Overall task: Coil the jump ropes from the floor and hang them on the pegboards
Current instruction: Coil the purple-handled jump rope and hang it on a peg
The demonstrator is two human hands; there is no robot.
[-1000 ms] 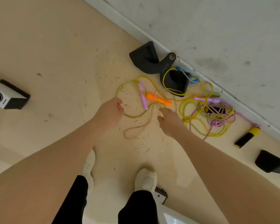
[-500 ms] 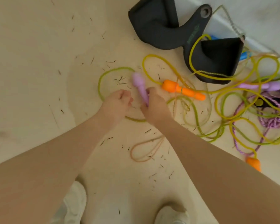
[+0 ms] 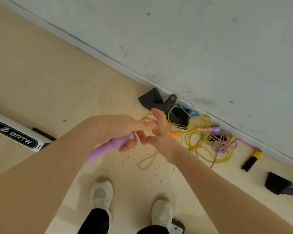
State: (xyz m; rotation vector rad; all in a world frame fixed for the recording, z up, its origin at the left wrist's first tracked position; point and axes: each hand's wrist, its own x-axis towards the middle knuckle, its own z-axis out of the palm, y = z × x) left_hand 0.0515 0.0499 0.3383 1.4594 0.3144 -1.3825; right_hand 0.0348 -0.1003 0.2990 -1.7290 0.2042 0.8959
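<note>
Head view: I see my left hand (image 3: 122,132) gripping a lilac rope handle (image 3: 107,149), fingers curled round it. My right hand (image 3: 161,132) is spread, holding nothing. The tangled jump ropes (image 3: 208,141) lie on the floor (image 3: 57,85) by the wall (image 3: 210,39).

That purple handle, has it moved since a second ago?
Yes. The purple handle lay on the floor among the rope loops; now the left hand grips it, lifted clear of the floor.
</note>
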